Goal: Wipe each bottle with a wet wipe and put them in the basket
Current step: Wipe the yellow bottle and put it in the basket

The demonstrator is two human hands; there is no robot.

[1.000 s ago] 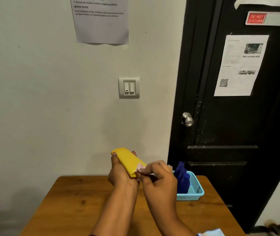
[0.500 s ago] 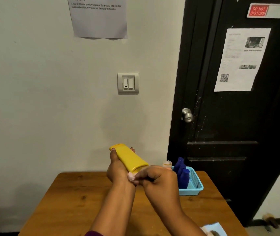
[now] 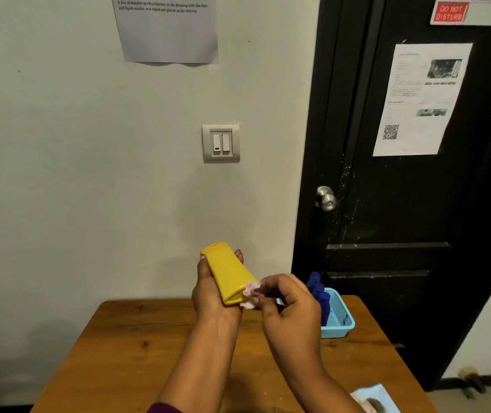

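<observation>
My left hand (image 3: 208, 290) grips a yellow bottle (image 3: 229, 271) from behind, holding it tilted above the wooden table (image 3: 136, 344). My right hand (image 3: 290, 305) pinches a small crumpled wet wipe (image 3: 250, 295) against the bottle's near lower end. A light blue basket (image 3: 342, 318) stands at the back right of the table with a dark blue bottle (image 3: 317, 290) in it, partly hidden behind my right hand.
A pale blue wipes pack (image 3: 372, 397) lies at the table's near right corner. The table stands against a white wall with a light switch (image 3: 221, 143). A black door (image 3: 402, 189) with a metal knob (image 3: 326, 198) is just right of the table.
My right hand with the wipe has slid from under the bottle to its near lower end. The camera view has tipped slightly downward. The left hand keeps its hold.
</observation>
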